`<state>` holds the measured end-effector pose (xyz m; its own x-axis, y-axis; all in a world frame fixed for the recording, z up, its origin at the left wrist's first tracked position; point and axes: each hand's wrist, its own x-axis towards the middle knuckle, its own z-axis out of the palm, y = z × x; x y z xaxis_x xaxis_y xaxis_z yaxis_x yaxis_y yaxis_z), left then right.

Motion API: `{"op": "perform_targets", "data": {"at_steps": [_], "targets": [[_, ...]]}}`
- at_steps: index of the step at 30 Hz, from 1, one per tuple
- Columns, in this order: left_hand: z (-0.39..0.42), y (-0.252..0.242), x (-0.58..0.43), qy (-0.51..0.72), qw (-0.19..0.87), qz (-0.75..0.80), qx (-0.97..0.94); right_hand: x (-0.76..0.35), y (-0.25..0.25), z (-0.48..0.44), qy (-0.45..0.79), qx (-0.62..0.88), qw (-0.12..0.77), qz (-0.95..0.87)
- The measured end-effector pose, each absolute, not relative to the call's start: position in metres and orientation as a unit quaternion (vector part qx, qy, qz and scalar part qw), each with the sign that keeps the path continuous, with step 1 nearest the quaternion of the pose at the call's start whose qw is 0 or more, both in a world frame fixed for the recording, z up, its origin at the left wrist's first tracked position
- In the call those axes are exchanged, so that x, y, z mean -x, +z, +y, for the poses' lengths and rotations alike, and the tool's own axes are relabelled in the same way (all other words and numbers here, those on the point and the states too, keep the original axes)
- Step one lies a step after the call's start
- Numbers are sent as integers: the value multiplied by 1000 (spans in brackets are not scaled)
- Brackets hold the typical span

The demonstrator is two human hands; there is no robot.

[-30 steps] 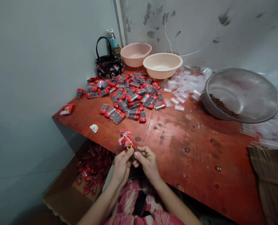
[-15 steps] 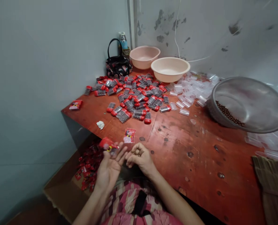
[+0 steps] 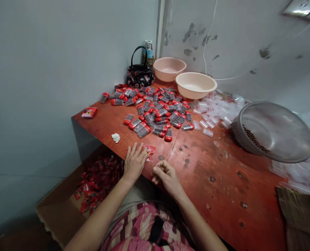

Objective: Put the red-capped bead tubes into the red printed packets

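My left hand [image 3: 135, 163] lies palm down at the table's front edge, fingers spread. Its fingertips reach the left side of a small red printed packet [image 3: 150, 152] lying flat on the red table [image 3: 196, 195]. To the right, my right hand [image 3: 166, 175] hovers by the edge with its fingers curled together; whatever they may hold is hidden. Behind both hands spreads a heap of small clear containers with red caps [image 3: 157, 115], filled with dark balls. A cardboard box [image 3: 54, 212] below the table on the left holds many red packets [image 3: 99, 181].
A crumpled white tissue [image 3: 115, 138] and a stack of red cards [image 3: 89, 112] lie on the left. Farther back are a black handbag [image 3: 140, 76], a pink basin [image 3: 169, 69] and a cream basin [image 3: 196, 85]. Empty clear containers [image 3: 209, 111] surround a metal bowl [image 3: 275, 132] with brown balls.
The filled red packet has left my left hand, which has turned palm down onto the table beside the flat packet. My right hand stays curled. The view has shifted slightly.
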<state>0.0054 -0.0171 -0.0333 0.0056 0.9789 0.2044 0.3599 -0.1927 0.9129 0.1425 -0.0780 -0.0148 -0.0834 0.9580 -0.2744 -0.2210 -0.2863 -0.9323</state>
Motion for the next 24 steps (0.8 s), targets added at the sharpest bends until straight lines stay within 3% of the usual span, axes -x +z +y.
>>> {"op": "perform_targets", "data": {"at_steps": [7, 11, 15, 19, 21, 24], "targets": [[-20, -39, -8, 483, 316, 535, -617, -152, -16, -54, 528, 548, 499, -415], [-31, -21, -14, 495, 345, 509, -614, -149, -16, -31, 561, 503, 541, -373], [-38, -7, -15, 488, 487, 531, -493, -148, -16, -26, 597, 469, 552, -345], [-37, -8, -12, 420, 684, 489, -343, -158, -17, -25, 605, 472, 464, -443], [-36, -10, -12, 405, 706, 481, -327, -170, -16, -18, 527, 499, 420, -545], [-38, -12, -12, 407, 686, 511, -321, -197, -10, 5, 272, 557, 336, -709]]}}
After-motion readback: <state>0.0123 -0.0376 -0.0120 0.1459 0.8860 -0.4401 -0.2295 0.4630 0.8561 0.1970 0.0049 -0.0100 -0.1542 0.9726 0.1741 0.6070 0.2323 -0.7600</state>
